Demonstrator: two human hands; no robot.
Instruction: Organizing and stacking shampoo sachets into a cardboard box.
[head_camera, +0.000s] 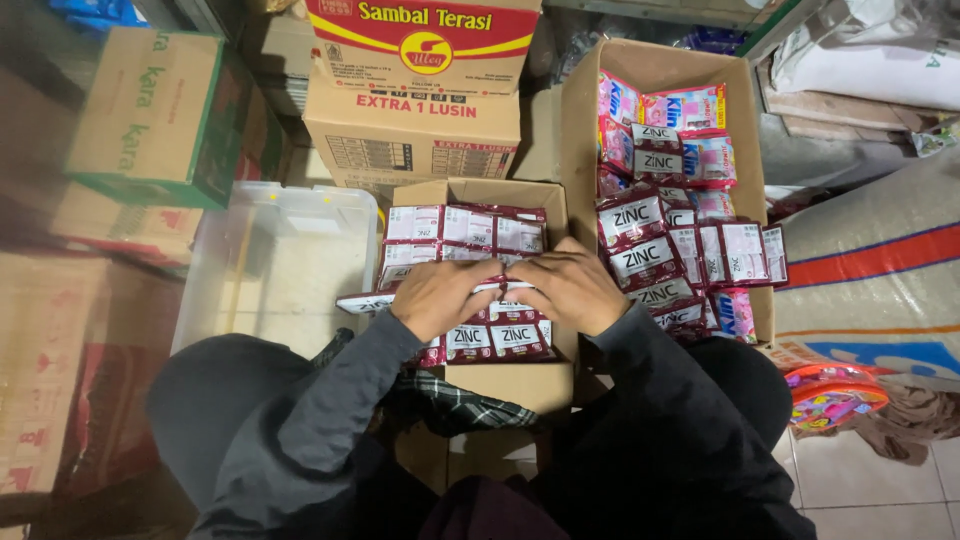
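Note:
A small cardboard box (432, 192) sits in front of me, filled with strips of dark red and white sachets (460, 228). My left hand (440, 296) and my right hand (570, 288) lie side by side over the near part of this box. Both press on a strip of sachets (495, 338), fingers curled around it. A loose end of a sachet strip (362, 302) sticks out to the left of my left hand. Dark sleeves cover both forearms.
A taller open cardboard box (580, 130) to the right holds more red and pink sachets (690, 160). An empty clear plastic tub (280, 265) stands on the left. Stacked printed cartons (420, 110) rise behind, woven sacks (880, 260) lie at right.

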